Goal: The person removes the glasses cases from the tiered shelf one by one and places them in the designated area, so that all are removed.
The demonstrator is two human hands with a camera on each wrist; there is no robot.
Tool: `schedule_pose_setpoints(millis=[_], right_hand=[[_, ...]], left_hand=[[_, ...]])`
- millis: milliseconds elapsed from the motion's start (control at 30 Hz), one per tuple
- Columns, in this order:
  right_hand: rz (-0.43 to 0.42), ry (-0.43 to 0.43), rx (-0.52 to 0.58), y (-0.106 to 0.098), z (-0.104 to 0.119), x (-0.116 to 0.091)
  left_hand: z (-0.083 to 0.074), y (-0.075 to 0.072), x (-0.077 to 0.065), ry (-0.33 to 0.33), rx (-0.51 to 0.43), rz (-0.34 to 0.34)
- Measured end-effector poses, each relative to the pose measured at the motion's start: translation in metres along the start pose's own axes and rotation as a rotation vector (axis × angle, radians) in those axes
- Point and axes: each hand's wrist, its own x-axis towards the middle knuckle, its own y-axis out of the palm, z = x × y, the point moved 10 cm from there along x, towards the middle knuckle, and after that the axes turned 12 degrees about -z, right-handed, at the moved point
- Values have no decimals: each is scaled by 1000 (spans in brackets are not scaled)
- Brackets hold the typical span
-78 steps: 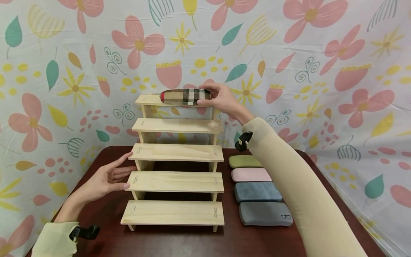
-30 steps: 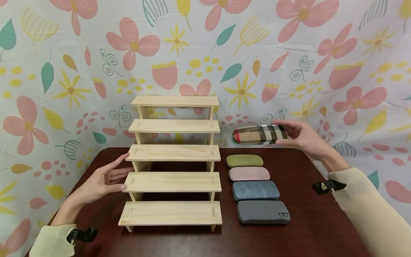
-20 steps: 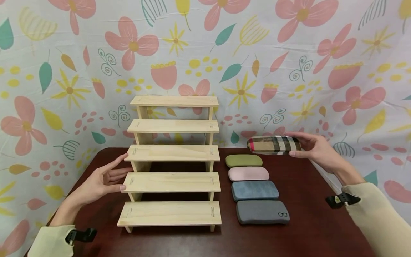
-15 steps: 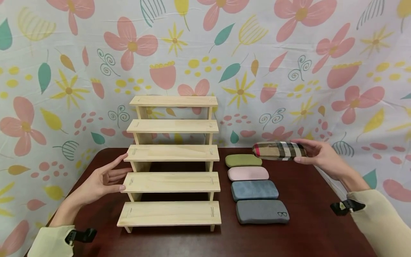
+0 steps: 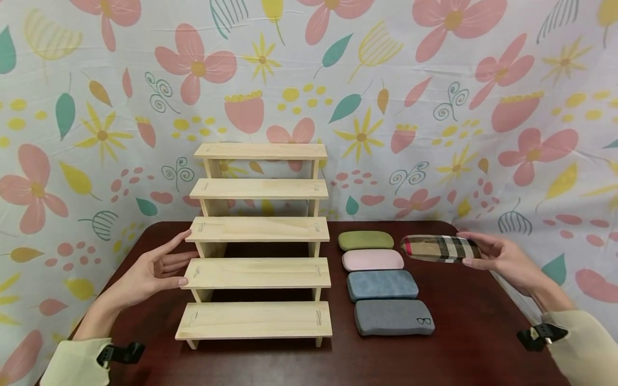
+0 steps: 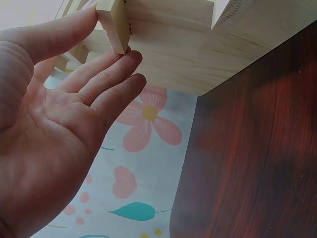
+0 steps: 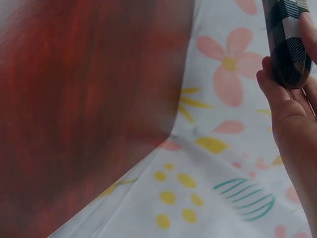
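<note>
A plaid glasses case (image 5: 440,249), with a red stripe near its left end, is low over the table to the right of the stand. My right hand (image 5: 507,264) pinches its right end between thumb and fingers; in the right wrist view, the fingers surround the end of the plaid case (image 7: 288,44). On the left, the fairly straight fingers of my left hand (image 5: 149,276) touch the left ends of the middle boards of a five-tier wooden stand (image 5: 256,273). The left wrist view has the thumb and fingertips on either side of a board end (image 6: 113,25).
Four glasses cases lie in a column right of the stand: green (image 5: 366,240), pink (image 5: 373,260), blue (image 5: 383,284) and grey (image 5: 394,317) with a glasses print. All stand on a dark red wooden table (image 5: 386,359). A flowered cloth (image 5: 410,64) hangs behind.
The plaid case has come off the top tier in my right hand, moving right and then down beside the other cases. My left hand stays at the stand.
</note>
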Motion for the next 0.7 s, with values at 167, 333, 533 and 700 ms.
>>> schedule_pose_setpoints(millis=[167, 333, 533, 700], right_hand=[[1, 27, -7, -5, -20, -9], [14, 59, -17, -11, -41, -20], [34, 96, -19, -14, -64, -31], [46, 107, 8, -10, -76, -33]], left_hand=[[0, 0, 0, 3, -2, -1], [1, 1, 0, -3, 4, 2], [1, 1, 1, -18, 17, -7], [1, 1, -1, -22, 17, -11]])
